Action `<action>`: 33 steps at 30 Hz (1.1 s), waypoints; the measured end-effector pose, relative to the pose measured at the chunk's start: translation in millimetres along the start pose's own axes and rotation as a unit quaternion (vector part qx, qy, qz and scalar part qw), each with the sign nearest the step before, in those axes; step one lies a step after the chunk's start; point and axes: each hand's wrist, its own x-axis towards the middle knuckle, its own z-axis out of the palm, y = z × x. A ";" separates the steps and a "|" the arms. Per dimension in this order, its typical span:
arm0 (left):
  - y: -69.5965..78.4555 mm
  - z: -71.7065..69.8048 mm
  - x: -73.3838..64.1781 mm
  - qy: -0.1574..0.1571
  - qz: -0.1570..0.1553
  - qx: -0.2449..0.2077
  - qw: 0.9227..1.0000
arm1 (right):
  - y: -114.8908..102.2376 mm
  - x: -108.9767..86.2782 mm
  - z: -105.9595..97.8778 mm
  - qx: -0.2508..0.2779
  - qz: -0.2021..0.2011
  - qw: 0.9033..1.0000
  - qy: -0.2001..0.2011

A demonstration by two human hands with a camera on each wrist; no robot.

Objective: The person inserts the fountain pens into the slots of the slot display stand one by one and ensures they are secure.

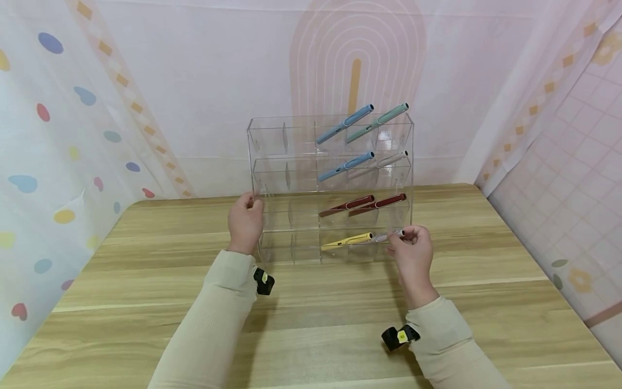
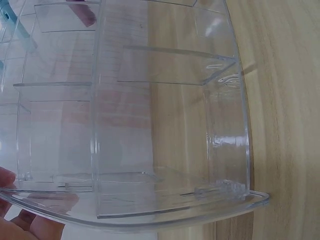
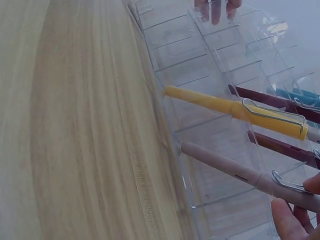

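Note:
A clear acrylic pen rack [image 1: 303,231] with stepped rows stands on the table. My left hand [image 1: 245,220] grips its left side panel, thumb and fingers on either side in the left wrist view. At the lower right, my right hand [image 1: 416,251] pinches the cap end of a pale pinkish-grey pen [image 3: 220,166] lying in the bottom row. Beside it rests a yellow pen [image 1: 347,241]. Above are dark red pens [image 1: 347,206], a blue pen [image 1: 346,166] with a whitish pen [image 1: 386,161], and, on top, another blue pen [image 1: 345,125] and a mint-green pen [image 1: 378,123].
The wooden table [image 1: 311,324] extends around the rack. A patterned cloth backdrop [image 1: 204,81] hangs close behind it and on both sides. The left columns of the rack hold no pens. Black wrist cameras sit at both cuffs.

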 end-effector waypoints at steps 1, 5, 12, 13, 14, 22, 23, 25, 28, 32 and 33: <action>0.2 0.0 -0.3 -0.001 -0.001 -0.001 1.000 | -0.1 -0.3 -0.2 -0.001 -0.001 1.000 0.000; 0.4 0.2 -1.3 -0.003 -0.004 -0.008 1.000 | -0.5 -1.3 -0.4 -0.001 -0.001 1.000 0.001; -0.3 1.0 0.6 -0.001 -0.005 -0.007 1.000 | 0.3 -1.3 -0.5 -0.008 -0.006 1.000 0.001; -0.3 1.0 0.7 -0.001 -0.006 -0.006 1.000 | 0.7 -1.1 -0.5 -0.010 -0.006 1.000 0.002; -0.6 1.2 1.1 0.000 -0.006 -0.005 1.000 | 0.9 -1.1 -0.6 -0.011 -0.007 1.000 0.002; -3.6 2.1 3.1 -0.016 -0.021 -0.041 0.999 | -5.0 -1.0 -11.8 -0.040 -0.001 0.999 -0.016; -4.1 1.3 2.5 -0.025 -0.020 -0.048 0.998 | -7.7 -0.5 -15.3 -0.047 -0.001 0.999 -0.011; -4.5 -1.2 0.4 -0.046 -0.017 -0.057 0.997 | -13.9 1.5 -22.9 -0.048 -0.005 0.999 0.004; -6.3 -8.0 -3.9 -0.073 -0.003 -0.044 0.996 | -23.4 5.3 -36.3 -0.060 -0.016 0.998 0.015; -11.9 -23.1 -11.5 -0.091 0.033 0.016 0.995 | -31.6 12.0 -56.2 -0.136 -0.045 0.990 -0.014; -14.3 -27.1 -13.2 -0.093 0.046 0.037 0.994 | -33.0 14.2 -61.4 -0.162 -0.058 0.985 -0.029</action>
